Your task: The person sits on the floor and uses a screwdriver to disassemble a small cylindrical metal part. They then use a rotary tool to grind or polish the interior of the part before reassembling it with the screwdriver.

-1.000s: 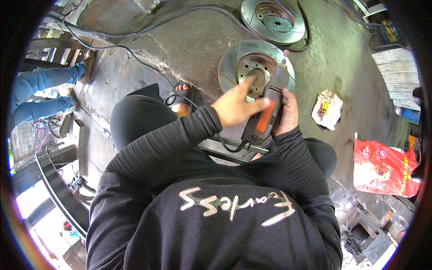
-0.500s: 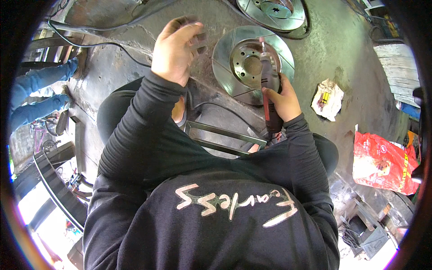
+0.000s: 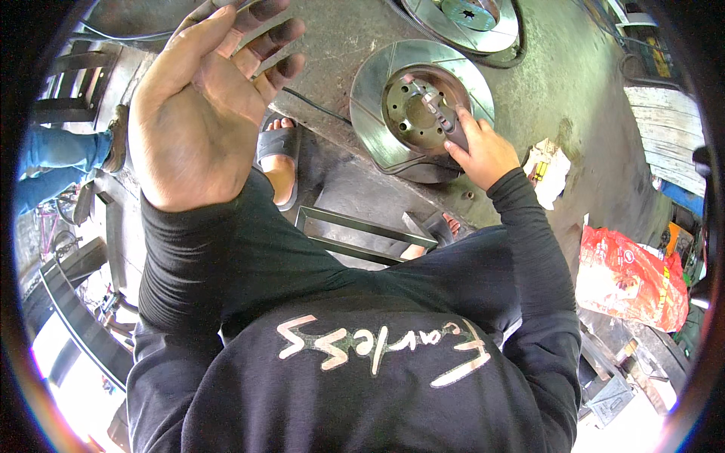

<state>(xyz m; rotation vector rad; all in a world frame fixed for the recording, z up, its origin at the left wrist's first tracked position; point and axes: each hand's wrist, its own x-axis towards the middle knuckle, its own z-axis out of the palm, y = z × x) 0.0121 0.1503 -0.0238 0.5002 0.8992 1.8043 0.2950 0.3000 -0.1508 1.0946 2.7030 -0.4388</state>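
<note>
My left hand (image 3: 208, 113) is raised close to the camera at the upper left, palm showing, dark smudges on it. Its fingers are stretched apart and nothing is in them. At the right, my right hand (image 3: 483, 155) grips a rotary grinder (image 3: 455, 130) with a dark body and a small pinkish stone at its tip. That tip is over the middle of a slotted brake disc (image 3: 370, 98) lying on the floor; I cannot tell whether it touches. The grinder's rear end is hidden under my hand.
A second brake disc (image 3: 498, 38) lies at the far edge. Paper (image 3: 557, 177) with a small yellow item and a red bag (image 3: 627, 281) are on the right. Between my legs sits a metal frame (image 3: 362, 224). Another person's jeans (image 3: 68, 147) show at left; a black cable (image 3: 317, 106) crosses the floor.
My left hand has come up nearer the camera and turned its palm into view, fingers spread. My right hand has tilted the grinder, bringing its tip over the disc's centre.
</note>
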